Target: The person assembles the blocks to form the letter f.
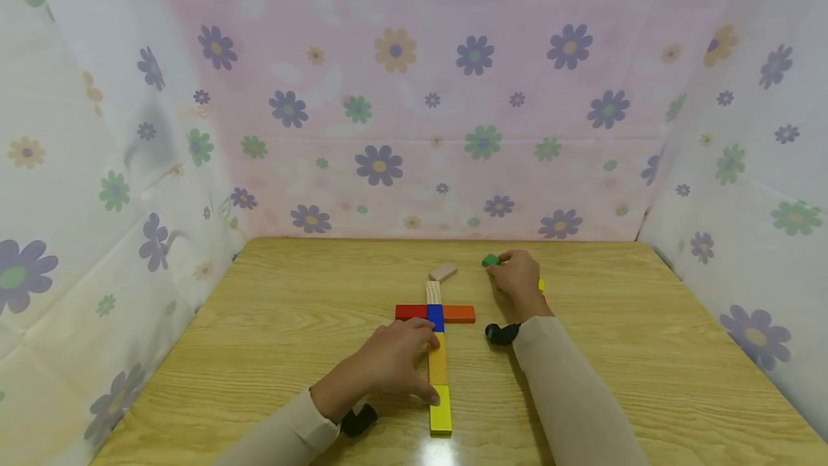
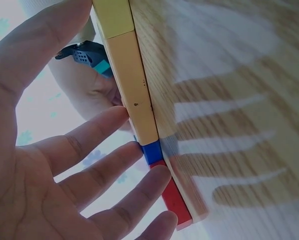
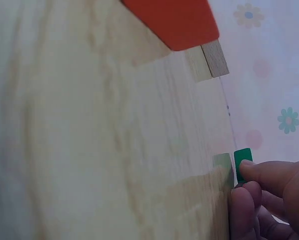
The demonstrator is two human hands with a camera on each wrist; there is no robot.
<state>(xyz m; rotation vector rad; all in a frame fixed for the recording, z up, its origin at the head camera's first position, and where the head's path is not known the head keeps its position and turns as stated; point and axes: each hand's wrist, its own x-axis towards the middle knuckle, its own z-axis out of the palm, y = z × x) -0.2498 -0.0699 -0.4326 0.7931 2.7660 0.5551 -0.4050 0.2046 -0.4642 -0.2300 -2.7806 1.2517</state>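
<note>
My right hand (image 1: 519,275) pinches a small green block (image 1: 491,259) between thumb and fingers at the table's far side; the pinch also shows in the right wrist view, with the green block (image 3: 243,162) low over the wood. My left hand (image 1: 391,362) lies with loosely spread fingers along a row of blocks. Its thumb is at the yellow block (image 1: 440,416), its fingertips by the amber block (image 1: 438,362) and blue block (image 1: 435,316). Red (image 1: 410,311) and orange (image 1: 459,314) blocks flank the blue one. A plain wooden block (image 1: 433,292) tops the row.
Behind the row, a loose plain wooden block (image 1: 443,272) lies at a slant. A yellow piece (image 1: 541,285) peeks out beside the right hand, mostly hidden. Flower-printed cloth (image 1: 427,92) hangs around the wooden table (image 1: 291,308) at the back and sides.
</note>
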